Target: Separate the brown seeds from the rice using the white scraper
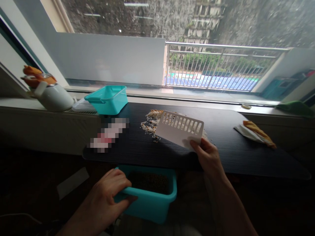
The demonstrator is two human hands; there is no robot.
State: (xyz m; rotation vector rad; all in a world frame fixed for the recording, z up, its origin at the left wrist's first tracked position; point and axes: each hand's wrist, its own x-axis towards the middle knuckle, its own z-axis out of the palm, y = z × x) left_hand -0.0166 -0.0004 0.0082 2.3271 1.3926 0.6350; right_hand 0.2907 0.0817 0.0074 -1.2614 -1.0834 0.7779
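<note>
The right hand point(208, 152) pinches a flat white slotted plate point(173, 135) by its four-o'clock corner. The left hand point(112, 186) grips the rim of a turquoise plastic bin point(147, 205), at seven o'clock from the plate. Loose pale grains point(154, 114) spread at nine o'clock on the dark wood-grained table point(145, 154), which leaves room toward three o'clock, before a yellow-and-white bundle point(258, 130).

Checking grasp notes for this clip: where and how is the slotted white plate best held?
The slotted white plate is probably best pinched at its plain near-right corner, thumb opposing fingers, coming from the near right. It looks thin and flat, and the slots line its far edge, leaving that corner solid; the right hand pinches it about there.
</note>
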